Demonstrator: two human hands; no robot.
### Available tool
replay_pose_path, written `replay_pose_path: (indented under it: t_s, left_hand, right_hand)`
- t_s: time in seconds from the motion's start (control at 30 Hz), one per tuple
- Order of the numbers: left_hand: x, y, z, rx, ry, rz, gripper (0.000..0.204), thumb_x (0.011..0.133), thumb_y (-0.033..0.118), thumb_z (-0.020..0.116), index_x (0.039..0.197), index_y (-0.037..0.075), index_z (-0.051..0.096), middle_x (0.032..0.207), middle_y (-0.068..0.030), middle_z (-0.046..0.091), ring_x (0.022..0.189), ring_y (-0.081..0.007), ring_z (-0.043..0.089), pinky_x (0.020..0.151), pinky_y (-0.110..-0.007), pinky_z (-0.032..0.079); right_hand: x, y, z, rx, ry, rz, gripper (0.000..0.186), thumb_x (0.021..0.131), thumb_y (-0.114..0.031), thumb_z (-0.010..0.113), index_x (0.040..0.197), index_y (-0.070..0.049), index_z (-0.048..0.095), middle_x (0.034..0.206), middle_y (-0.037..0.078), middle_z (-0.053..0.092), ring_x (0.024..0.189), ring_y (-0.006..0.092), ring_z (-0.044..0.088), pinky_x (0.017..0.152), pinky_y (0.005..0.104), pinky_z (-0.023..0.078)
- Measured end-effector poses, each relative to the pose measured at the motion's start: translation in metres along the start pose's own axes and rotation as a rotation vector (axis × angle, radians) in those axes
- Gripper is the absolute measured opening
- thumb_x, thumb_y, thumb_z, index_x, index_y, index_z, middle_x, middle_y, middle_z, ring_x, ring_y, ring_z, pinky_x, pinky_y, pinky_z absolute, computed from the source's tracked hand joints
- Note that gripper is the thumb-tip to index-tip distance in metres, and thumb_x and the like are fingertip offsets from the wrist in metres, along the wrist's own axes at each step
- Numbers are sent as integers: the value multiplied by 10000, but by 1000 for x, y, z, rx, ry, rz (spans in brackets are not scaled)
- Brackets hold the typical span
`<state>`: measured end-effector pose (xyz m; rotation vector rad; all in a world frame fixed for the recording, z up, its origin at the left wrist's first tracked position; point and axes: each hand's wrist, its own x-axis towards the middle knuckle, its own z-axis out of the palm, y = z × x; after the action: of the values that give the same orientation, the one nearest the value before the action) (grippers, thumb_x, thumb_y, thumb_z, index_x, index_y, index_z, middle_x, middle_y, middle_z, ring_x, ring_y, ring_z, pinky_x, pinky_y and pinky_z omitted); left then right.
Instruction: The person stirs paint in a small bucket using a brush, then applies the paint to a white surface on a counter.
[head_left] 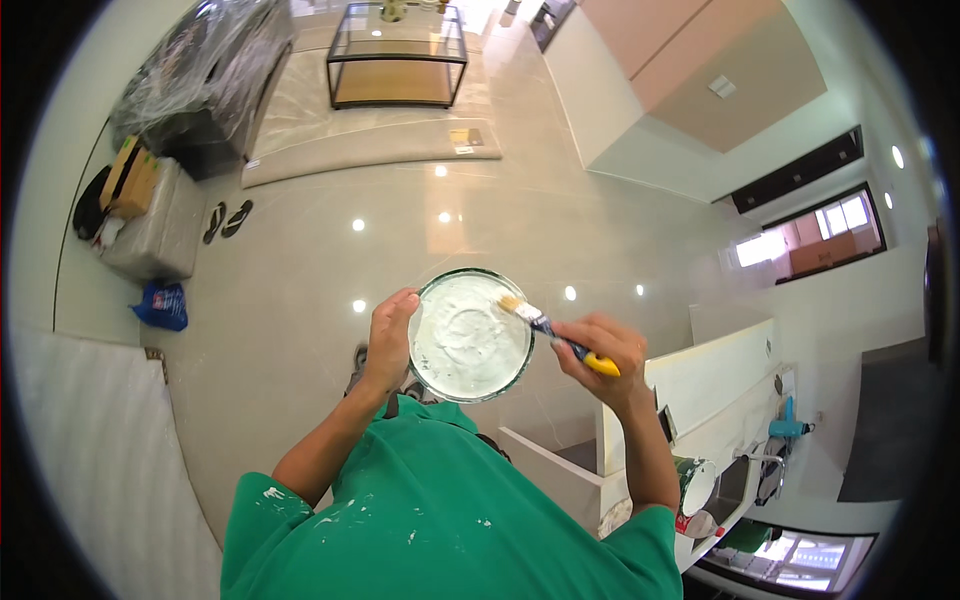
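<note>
My left hand [391, 335] grips the left side of a round, dark-rimmed container [417, 376], its thumb at the rim. Thick white paint [470, 340] fills it, with a swirl in the middle. A paintbrush [541, 322] with a dark blue, yellow-ended handle is pinched in my right hand [612, 352]. Its pale bristles, coated partly in white, are over the container's upper right part; whether they touch the paint I cannot tell. White paint spots mark my green shirt [410, 510].
A rolled rug [370, 155] lies ahead before a glass-topped table [396, 80]. At left are a plastic-wrapped sofa [205, 75], a grey ottoman [165, 225], slippers [237, 218] and a blue bag [162, 305]. A counter with a sink [735, 482] and paint bucket [697, 487] flanks my right arm.
</note>
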<state>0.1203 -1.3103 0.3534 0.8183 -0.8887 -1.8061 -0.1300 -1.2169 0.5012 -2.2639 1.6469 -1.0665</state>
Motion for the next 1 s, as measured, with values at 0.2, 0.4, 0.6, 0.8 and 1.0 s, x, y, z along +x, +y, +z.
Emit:
replay_pose_path:
  t_s: [0.2, 0.4, 0.6, 0.8, 1.0]
  left_hand:
    - [117, -25, 54, -82, -87, -68, 304, 1065, 228, 507, 1116, -36, 650, 1017, -50, 681, 923, -99, 619, 847, -249, 503]
    - [266, -49, 117, -43, -115, -159, 268, 1072, 218, 499, 1062, -12, 637, 1010, -32, 654, 919, -86, 589, 826, -244, 490]
    - [382, -66, 229, 20, -249, -315, 240, 1071, 200, 496, 1002, 8, 623, 961, -11, 619, 887, -74, 561, 789, -248, 477]
    - [466, -102, 324, 67, -519, -401, 247, 1066, 196, 496, 1007, 3, 638, 920, -8, 627, 834, -77, 571, 750, -256, 484]
    - [497, -162, 412, 106, -703, -512, 234, 1045, 179, 502, 957, 13, 641, 878, -4, 620, 784, -78, 571, 703, -263, 484]
  right_hand:
    - [42, 110, -23, -95, 61, 130, 157, 792, -2, 797, 939, -49, 774, 702, 65, 672, 563, 181, 595, 545, 297, 469]
    - [72, 177, -32, -170, 193, 364, 137, 799, -20, 803, 933, -37, 777, 716, 87, 695, 565, 191, 630, 538, 291, 477]
    - [102, 257, -64, -278, 546, 672, 169, 783, -3, 794, 948, -40, 778, 733, 96, 714, 595, 201, 669, 556, 298, 505]
    - [96, 302, -97, -365, 456, 613, 165, 808, -19, 796, 970, -43, 780, 751, 93, 726, 607, 209, 684, 564, 296, 528]
    - [58, 375, -185, 399, 751, 1114, 153, 963, -100, 723, 957, 51, 748, 733, 104, 719, 616, 144, 700, 533, 244, 542]
